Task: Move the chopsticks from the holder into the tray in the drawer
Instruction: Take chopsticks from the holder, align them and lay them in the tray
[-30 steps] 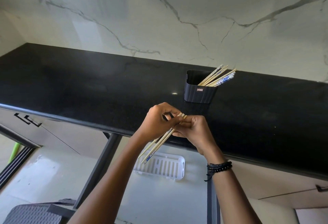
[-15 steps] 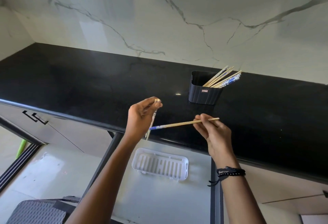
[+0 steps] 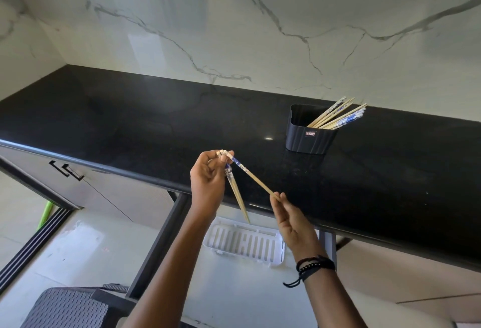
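Your left hand (image 3: 208, 182) is curled round the patterned blue-and-white tops of a pair of chopsticks (image 3: 238, 197). They hang tips down over the front edge of the black worktop (image 3: 130, 124) and point at the tray below. The same hand also catches the patterned top of a third chopstick (image 3: 256, 180), which slants down to the right. Your right hand (image 3: 292, 223) pinches its plain tip between thumb and fingertips, with the other fingers loosely extended. You seem to be swinging this one in beside the pair so that all three lie the same way and can go down as one bundle.

That makes three chopsticks in your hands. More lean to the right out of the black holder (image 3: 309, 136) near the back of the worktop. These leftover chopsticks (image 3: 335, 117) overlap, so I can't count them exactly, but there look to be about half a dozen.

There is one white slotted tray (image 3: 234, 244), and it sits in the open drawer (image 3: 234, 291) directly under your hands. No chopstick lies in it yet, so the task looks to be at an early stage. Holding the sticks over the tray keeps the drop short once they are lined up.
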